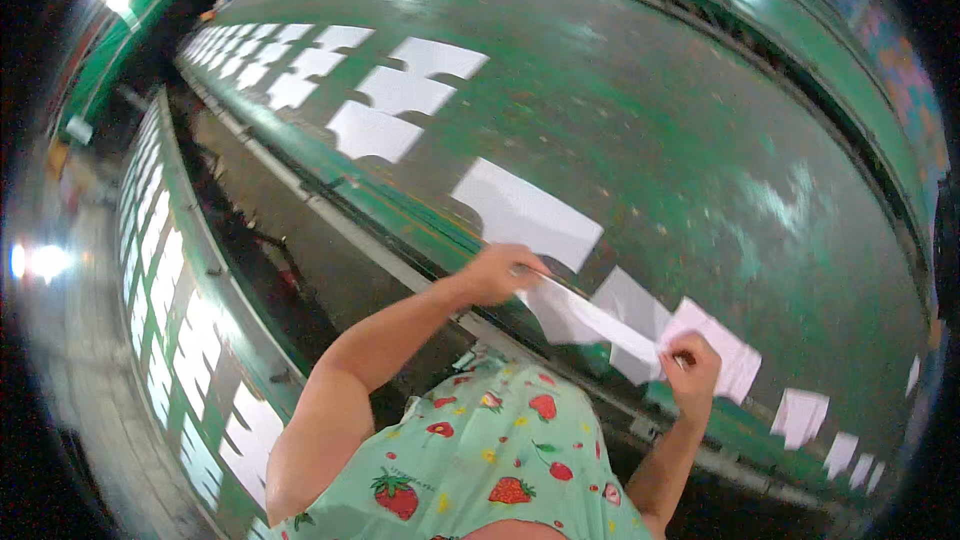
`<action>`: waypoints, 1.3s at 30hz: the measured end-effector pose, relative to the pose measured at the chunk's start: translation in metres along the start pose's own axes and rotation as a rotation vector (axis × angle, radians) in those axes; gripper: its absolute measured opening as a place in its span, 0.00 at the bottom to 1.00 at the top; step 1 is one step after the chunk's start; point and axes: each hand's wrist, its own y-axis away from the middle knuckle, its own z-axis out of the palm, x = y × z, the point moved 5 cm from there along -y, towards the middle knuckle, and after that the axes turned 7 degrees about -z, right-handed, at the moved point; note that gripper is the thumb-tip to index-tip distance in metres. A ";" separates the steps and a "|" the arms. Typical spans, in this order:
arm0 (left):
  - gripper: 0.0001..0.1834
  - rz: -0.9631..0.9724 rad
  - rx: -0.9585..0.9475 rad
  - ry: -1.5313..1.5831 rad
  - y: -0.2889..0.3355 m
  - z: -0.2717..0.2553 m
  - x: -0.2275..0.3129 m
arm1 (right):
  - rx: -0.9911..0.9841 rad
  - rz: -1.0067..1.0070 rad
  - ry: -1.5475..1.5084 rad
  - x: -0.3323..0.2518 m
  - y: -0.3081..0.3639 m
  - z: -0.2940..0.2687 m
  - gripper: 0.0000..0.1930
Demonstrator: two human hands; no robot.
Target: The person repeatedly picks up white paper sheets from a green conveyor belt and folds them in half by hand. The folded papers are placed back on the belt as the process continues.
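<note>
My left hand (pixel 498 273) pinches the left end of a white cloth piece (pixel 580 320) at the near edge of a long green table (pixel 640 130). My right hand (pixel 690 362) grips the same piece at its right end, so it hangs stretched and slightly lifted between both hands. Just beyond it, another white cut piece (pixel 525 212) lies flat on the table, and one more (pixel 740 360) sits under my right hand.
Rows of white cut pieces (pixel 385 90) run along the table toward the far left. A second green table (pixel 180 320) with more white pieces lies to my left across a dark aisle (pixel 270 240). More pieces (pixel 800 415) hang at the near edge on the right.
</note>
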 end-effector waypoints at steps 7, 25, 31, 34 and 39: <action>0.07 -0.256 0.274 0.192 0.003 -0.093 -0.046 | -0.097 -0.055 0.156 0.021 -0.065 0.100 0.11; 0.09 0.206 0.547 -0.264 -0.237 -0.190 -0.177 | 0.410 0.449 0.144 0.150 -0.258 0.172 0.09; 0.08 0.260 0.465 -0.311 -0.264 -0.193 -0.182 | 0.454 0.506 0.091 0.159 -0.268 0.170 0.11; 0.07 0.236 0.498 -0.271 -0.264 -0.193 -0.182 | 0.452 0.572 0.134 0.158 -0.273 0.167 0.12; 0.07 0.240 0.507 -0.330 -0.266 -0.190 -0.185 | 0.451 0.633 0.181 0.163 -0.278 0.167 0.12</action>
